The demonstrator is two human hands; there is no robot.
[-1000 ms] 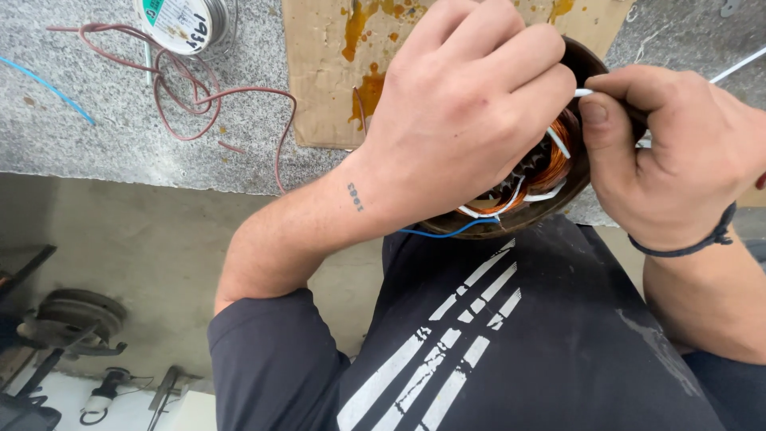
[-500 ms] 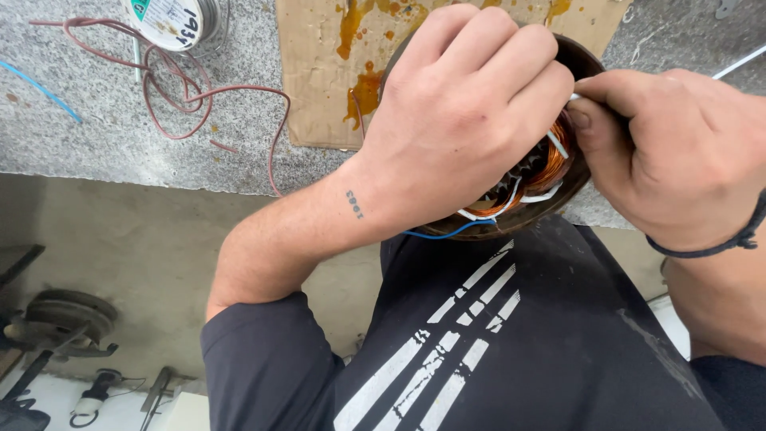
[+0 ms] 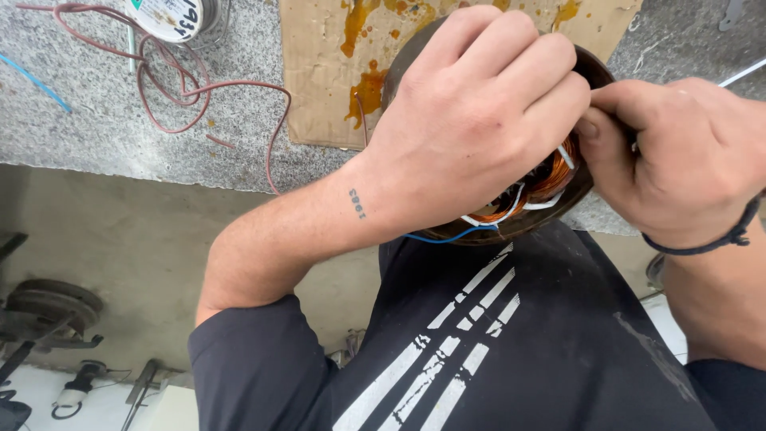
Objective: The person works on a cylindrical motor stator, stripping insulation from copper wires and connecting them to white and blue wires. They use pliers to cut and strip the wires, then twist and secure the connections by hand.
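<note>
My left hand (image 3: 479, 120) lies curled over a round dark motor stator (image 3: 542, 195) with copper windings and white ties, gripping it at the edge of a granite bench (image 3: 120, 136). My right hand (image 3: 686, 152) pinches something thin at the stator's right rim, thumb against fingers; what it pinches is hidden. A blue wire (image 3: 447, 236) hangs from the stator's underside. Most of the stator is covered by my left hand.
A stained cardboard sheet (image 3: 335, 72) lies under the stator. Reddish wire (image 3: 199, 88) loops across the bench near a round tin (image 3: 179, 16). Another blue wire (image 3: 32, 80) lies at far left. Metal parts and tools (image 3: 48, 311) sit on the floor below.
My right hand has moved closer to the left hand, its thumb and fingers pressing tighter at the stator rim. The view has shifted slightly.
</note>
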